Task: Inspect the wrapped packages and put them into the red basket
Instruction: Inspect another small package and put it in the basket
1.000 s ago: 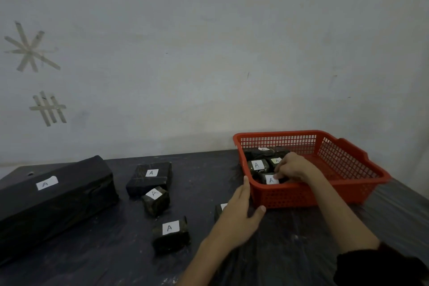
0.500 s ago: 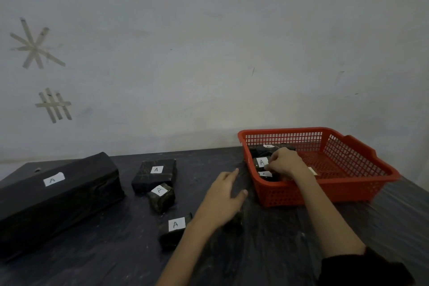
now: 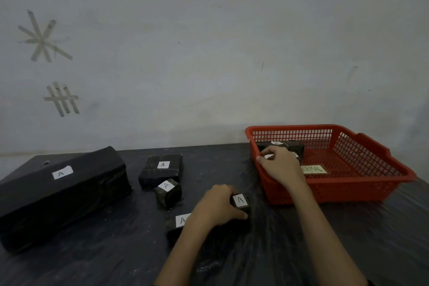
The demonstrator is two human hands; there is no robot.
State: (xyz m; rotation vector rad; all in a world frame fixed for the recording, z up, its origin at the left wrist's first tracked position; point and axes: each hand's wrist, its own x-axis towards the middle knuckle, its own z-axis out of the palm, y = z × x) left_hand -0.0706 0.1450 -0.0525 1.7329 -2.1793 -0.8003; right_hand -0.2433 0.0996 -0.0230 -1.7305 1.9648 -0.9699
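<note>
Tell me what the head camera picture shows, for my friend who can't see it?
A person's left hand grips a small black package labelled A on a dark table, while the right hand touches packages inside a red basket. Four more black packages, one long and big, lie to the left.

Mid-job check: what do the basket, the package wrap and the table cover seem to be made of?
The basket looks like red moulded plastic: even lattice walls, rigid rim. The package wrap is probably thin black plastic film, creased and slightly glossy; the contents are hidden. The table cover seems a dark plastic sheet, wrinkled with a faint sheen.
</note>
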